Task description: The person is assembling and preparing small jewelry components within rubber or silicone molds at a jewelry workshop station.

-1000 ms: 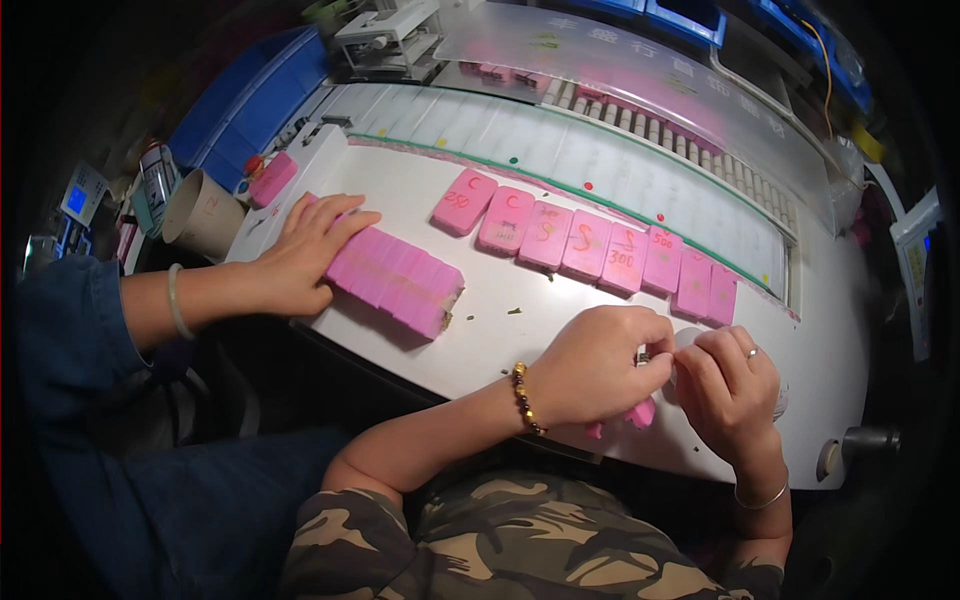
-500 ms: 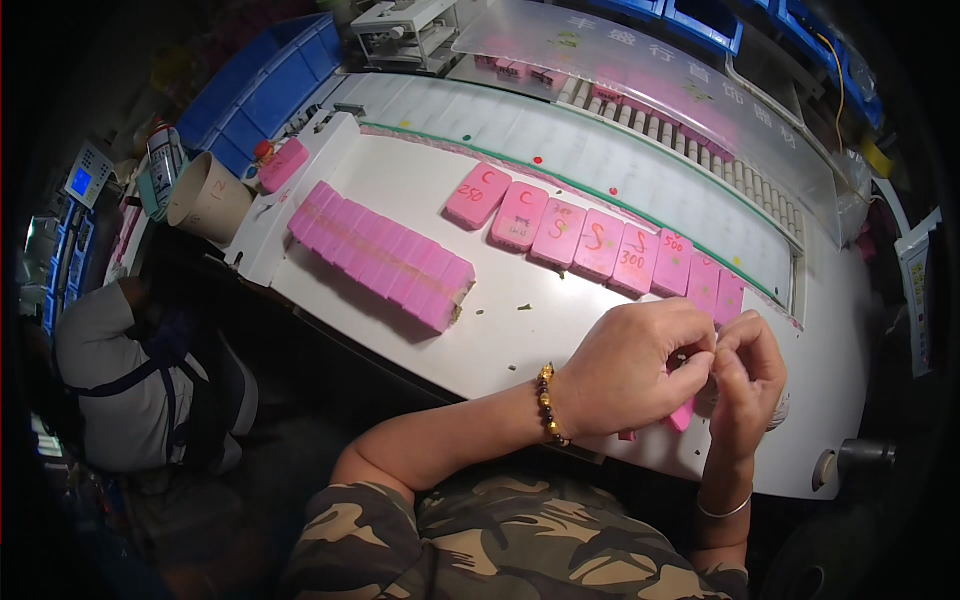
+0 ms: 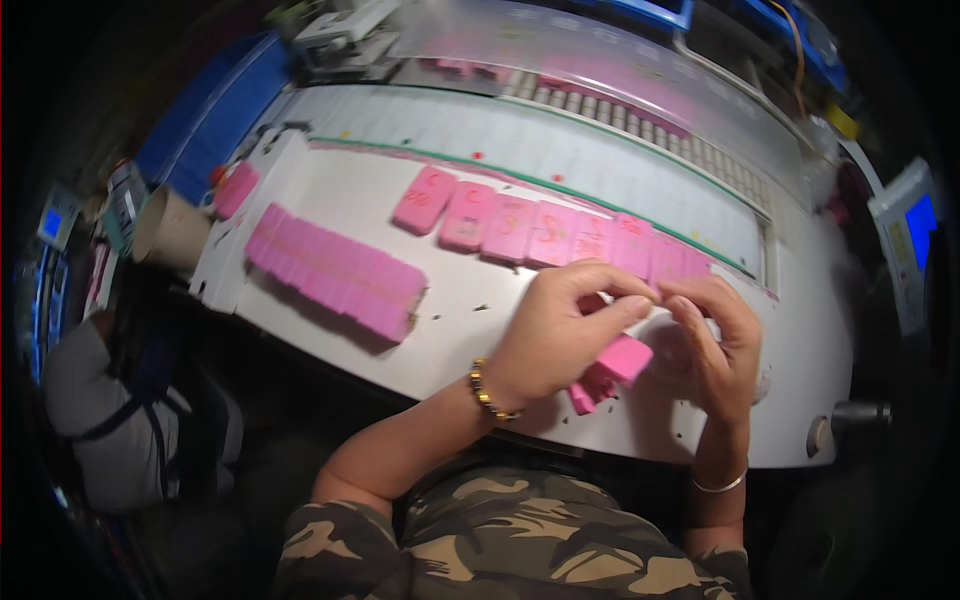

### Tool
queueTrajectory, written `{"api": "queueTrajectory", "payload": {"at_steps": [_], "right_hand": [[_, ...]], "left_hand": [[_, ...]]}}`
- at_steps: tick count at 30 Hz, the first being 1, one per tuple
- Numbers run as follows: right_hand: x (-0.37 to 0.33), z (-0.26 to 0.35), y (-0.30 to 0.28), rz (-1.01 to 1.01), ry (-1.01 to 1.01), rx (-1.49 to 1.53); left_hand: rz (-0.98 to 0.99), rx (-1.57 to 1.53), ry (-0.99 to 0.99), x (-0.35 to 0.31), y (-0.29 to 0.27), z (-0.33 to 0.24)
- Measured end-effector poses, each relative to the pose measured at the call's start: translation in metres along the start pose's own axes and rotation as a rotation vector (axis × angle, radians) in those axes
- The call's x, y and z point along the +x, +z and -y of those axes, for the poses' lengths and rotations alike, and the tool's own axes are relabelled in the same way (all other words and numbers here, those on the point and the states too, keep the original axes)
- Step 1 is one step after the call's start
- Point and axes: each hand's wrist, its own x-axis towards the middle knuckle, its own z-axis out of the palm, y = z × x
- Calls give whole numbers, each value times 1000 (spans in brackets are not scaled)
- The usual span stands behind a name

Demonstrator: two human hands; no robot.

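My left hand (image 3: 560, 335), a beaded bracelet at its wrist, is pinched closed with thumb and forefinger tips together. Facing it, my right hand (image 3: 724, 335) has its fingertips pressed together almost against the left ones. Whatever lies between the fingertips is too small and blurred to name. Under the hands, at the near side of the white worktable (image 3: 480, 345), lie a pink block (image 3: 626, 360) and smaller pink pieces (image 3: 592, 392). Beyond them a row of pink blocks with red hand marks (image 3: 505, 225) runs toward the right, partly hidden by my fingers.
A tight row of pink blocks (image 3: 335, 275) lies at the left of the table. Farther back runs a pale strip with a green edge (image 3: 450, 162), then rollers under a clear cover (image 3: 620, 55). A cup (image 3: 170, 232) and a blue bin (image 3: 215, 110) stand left; a person (image 3: 110, 410) sits there.
The whole view has shifted, so the table and blocks appear farther left. My hands stay fingertip to fingertip, and more of the pink block under them shows.
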Motion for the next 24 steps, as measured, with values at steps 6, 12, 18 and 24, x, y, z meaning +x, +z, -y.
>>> {"api": "queueTrajectory", "payload": {"at_steps": [6, 12, 18, 24], "right_hand": [[3, -4, 6, 147, 273, 389], [1, -6, 9, 201, 309, 483], [-2, -2, 5, 147, 321, 428], [-5, -10, 1, 87, 310, 473]], "left_hand": [[-5, -188, -51, 0, 0, -2], [-51, -101, -14, -2, 2, 1], [5, -73, -28, -4, 6, 6], [105, -166, -167, -9, 6, 16]]}}
